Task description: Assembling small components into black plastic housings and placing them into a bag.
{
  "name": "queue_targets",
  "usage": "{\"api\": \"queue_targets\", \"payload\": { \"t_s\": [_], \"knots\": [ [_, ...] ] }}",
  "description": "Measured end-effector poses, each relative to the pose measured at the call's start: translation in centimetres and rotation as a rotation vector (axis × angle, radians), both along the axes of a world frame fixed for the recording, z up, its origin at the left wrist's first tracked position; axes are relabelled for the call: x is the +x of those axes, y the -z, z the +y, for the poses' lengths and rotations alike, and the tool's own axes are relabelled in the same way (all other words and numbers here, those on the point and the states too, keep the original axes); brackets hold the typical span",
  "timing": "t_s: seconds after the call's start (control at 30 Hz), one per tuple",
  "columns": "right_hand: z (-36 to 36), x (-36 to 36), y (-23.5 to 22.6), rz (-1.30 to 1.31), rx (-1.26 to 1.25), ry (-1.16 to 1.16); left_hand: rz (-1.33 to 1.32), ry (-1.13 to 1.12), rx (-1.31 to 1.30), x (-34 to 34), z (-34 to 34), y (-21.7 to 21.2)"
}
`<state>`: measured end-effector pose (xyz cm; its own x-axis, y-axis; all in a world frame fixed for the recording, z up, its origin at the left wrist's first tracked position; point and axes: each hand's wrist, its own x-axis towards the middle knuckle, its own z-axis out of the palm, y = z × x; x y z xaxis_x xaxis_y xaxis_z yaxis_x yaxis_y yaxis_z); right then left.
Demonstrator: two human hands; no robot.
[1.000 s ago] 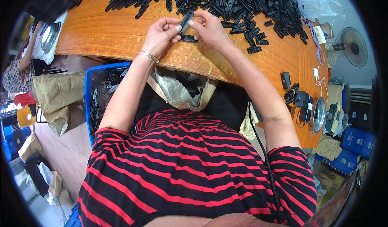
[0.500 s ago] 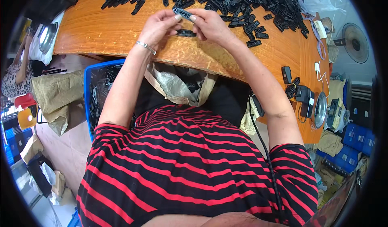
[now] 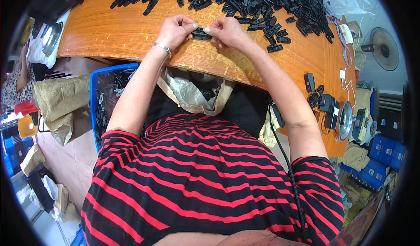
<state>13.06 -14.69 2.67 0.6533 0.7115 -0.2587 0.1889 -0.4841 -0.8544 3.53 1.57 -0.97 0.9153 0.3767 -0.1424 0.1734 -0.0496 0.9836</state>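
Between my two hands is a small, long black plastic part (image 3: 201,30), gripped at its two ends. My left hand (image 3: 176,32) pinches its left end with thumb and fingers. On the right end, my right hand (image 3: 227,31) does the same. Directly under it a second black plastic part (image 3: 201,37) lies on the wooden table (image 3: 113,40), near the front edge. The two look stacked or touching; I cannot tell whether they are joined. Beyond my hands a large heap of similar black parts (image 3: 249,1) covers the back of the table.
Several loose parts (image 3: 274,48) trail from the heap at right. A black adapter (image 3: 328,105) with cables and a round metal dish (image 3: 346,114) are at the right edge. Below the table's front hang a lined sack (image 3: 188,90) and a blue bin (image 3: 93,101) of black parts.
Both hands have come down toward me with the held part, from above the table to the part lying there. The held part has turned from slanted to nearly level.
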Motion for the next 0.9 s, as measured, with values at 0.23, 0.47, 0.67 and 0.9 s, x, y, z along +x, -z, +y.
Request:
{"api": "queue_targets", "payload": {
  "t_s": [0.23, 0.47, 0.67, 0.9],
  "knots": [
    [-0.1, 0.4, 0.9, 0.004, -0.031, 0.021, 0.022, -0.089, 0.190, 0.6, -0.9, 0.8],
    [-0.2, 0.6, 1.8, 0.023, -0.030, 0.012, 0.061, -0.102, 0.242, 0.7, -1.1, 1.5],
    [0.1, 1.3, 1.6, 0.107, -0.082, 0.005, 0.121, -0.027, 0.357, 1.3, -0.5, 1.4],
    [0.3, 1.7, 1.3, -0.089, -0.271, -0.122, 0.084, 0.041, 0.585, 1.0, -1.0, 1.7]
  ]
}}
